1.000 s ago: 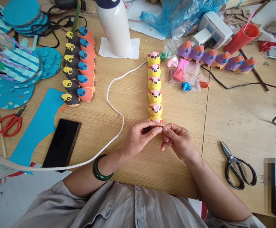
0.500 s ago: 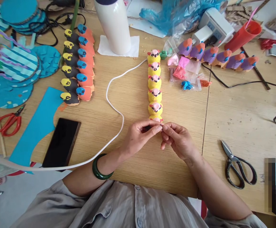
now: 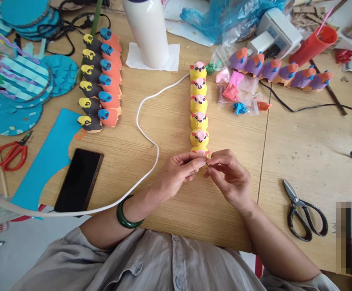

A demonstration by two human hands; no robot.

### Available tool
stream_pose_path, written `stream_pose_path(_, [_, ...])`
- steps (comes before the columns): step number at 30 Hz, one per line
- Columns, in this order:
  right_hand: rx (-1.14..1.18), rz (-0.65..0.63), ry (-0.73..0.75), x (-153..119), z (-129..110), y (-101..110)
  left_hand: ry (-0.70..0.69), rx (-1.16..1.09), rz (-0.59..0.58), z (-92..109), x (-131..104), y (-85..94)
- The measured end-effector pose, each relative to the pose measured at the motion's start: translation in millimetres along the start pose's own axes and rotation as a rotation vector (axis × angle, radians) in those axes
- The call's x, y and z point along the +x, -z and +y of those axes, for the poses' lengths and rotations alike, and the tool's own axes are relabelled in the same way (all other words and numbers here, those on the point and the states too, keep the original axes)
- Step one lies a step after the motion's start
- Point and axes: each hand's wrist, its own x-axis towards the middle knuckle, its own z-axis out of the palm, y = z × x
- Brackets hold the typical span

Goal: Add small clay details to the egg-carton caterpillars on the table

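Observation:
My left hand (image 3: 177,173) is closed in a pinch, thumb against forefinger, at the near end of a row of yellow clay figures (image 3: 199,106) with pink faces, red side bits and dark markings. Between the fingertips of both hands shows a tiny thin dark strand (image 3: 207,165); its material is too small to tell. Opposite, my right hand (image 3: 233,180) pinches at the same strand, its thumb below the forefinger. The nearest yellow figure is partly hidden behind my fingers. A dark green bangle (image 3: 123,214) circles my left wrist.
Left lie black-and-yellow figures (image 3: 89,88), orange-and-blue figures (image 3: 112,83), a phone (image 3: 79,180) and red-handled scissors (image 3: 11,155). A white cable (image 3: 138,117) crosses the table. Right are clay packets (image 3: 232,91), purple figures (image 3: 271,69) and black scissors (image 3: 303,212). A white bottle (image 3: 148,34) stands behind.
My right thumb has dropped lower and its fingers have rearranged, so the dark strand shows between the hands. My left hand stays nearly in place. The whole view has shifted slightly.

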Motion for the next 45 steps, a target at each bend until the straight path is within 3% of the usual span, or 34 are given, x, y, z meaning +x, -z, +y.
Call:
stream_pose_path(7, [0.142, 0.056, -0.096, 5, -5, -2, -0.037, 0.108, -0.026, -1, 0, 0.0])
stream_pose_path(18, [0.072, 0.082, -0.164, 5, -12, -3, -0.089, 0.201, -0.004, -3, -1, 3.2])
stream_pose_path(22, [0.103, 0.072, -0.206, 5, -13, -3, -0.077, 0.211, 0.054, -2, -2, 3.6])
stream_pose_path(26, [0.121, 0.157, -0.252, 3, -10, -6, -0.068, 0.203, 0.091, -3, -1, 4.3])
stream_pose_path(32, [0.059, 0.141, -0.119, -4, -6, -10, -0.111, 0.208, 0.063, -2, -2, -0.1])
stream_pose_path(39, [-0.242, 0.146, 0.038, -7, 0, -8, -0.163, 0.313, 0.072, 3, -5, -2.3])
stream_pose_path(45, [-0.277, 0.152, 0.037, -6, 1, -7, -0.136, 0.330, 0.055, 4, -6, -1.5])
